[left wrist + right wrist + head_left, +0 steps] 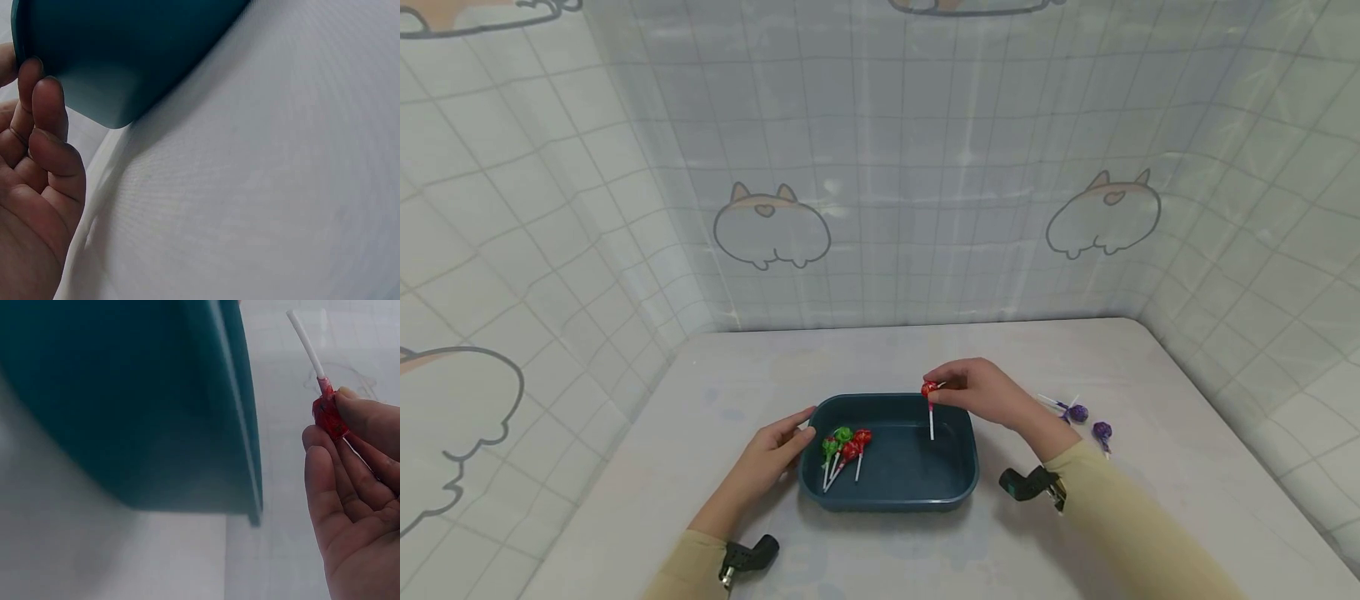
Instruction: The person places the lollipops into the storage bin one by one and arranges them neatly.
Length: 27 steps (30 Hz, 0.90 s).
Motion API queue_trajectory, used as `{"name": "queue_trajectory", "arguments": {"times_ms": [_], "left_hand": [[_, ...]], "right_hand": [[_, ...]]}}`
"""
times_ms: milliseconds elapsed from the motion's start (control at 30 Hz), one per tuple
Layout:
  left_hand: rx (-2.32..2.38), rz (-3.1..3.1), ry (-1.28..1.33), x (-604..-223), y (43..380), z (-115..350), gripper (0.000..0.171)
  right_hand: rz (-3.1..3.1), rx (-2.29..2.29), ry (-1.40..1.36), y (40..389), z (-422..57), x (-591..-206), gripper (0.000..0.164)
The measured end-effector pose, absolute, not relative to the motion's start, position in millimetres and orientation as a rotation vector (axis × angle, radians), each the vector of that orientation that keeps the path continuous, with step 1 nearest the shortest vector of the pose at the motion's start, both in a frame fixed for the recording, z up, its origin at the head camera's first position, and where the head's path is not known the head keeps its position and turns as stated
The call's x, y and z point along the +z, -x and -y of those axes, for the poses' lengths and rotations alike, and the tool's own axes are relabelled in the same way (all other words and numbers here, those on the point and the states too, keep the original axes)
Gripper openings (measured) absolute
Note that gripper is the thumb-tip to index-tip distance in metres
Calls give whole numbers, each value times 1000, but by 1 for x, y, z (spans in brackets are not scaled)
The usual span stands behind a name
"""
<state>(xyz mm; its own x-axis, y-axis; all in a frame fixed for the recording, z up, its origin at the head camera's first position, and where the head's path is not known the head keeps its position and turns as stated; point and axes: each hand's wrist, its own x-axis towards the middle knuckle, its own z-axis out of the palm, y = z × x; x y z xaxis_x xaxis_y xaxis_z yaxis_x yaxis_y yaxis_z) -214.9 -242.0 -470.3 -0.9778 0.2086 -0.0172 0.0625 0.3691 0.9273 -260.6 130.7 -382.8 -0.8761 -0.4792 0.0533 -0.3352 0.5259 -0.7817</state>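
A dark teal plastic bin point(895, 505) stands on the table. My left hand point(769, 450) holds its left end, thumb at the rim and fingers against the outer wall; the left wrist view shows those fingers point(49, 106) below the rim. Over the bin's right back part, my right hand point(981, 392) pinches a red lollipop point(930, 389) by its wrapped head, the white stick pointing down; the right wrist view shows the red head point(329, 415) between thumb and fingers. Green lollipops point(843, 435) and red lollipops point(862, 436) lie together at the bin's left side.
Purple lollipops point(1102, 431) lie on the white tabletop point(745, 367) beyond my right forearm. White tile-patterned sheets point(925, 250) with cartoon drawings hang along the back and both sides. A black camera mount point(1030, 483) sits on each wrist.
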Motion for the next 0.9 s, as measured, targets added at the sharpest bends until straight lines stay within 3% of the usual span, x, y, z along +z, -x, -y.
{"name": "queue_trajectory", "arguments": {"times_ms": [400, 900], "left_hand": [[1669, -2489, -248, -469, 216, 243, 52], [1678, -2481, -259, -469, 216, 243, 52]], "right_hand": [[-2596, -1167, 910, 270, -97, -367, 34], [-2491, -1089, 962, 276, -60, -384, 22]]}}
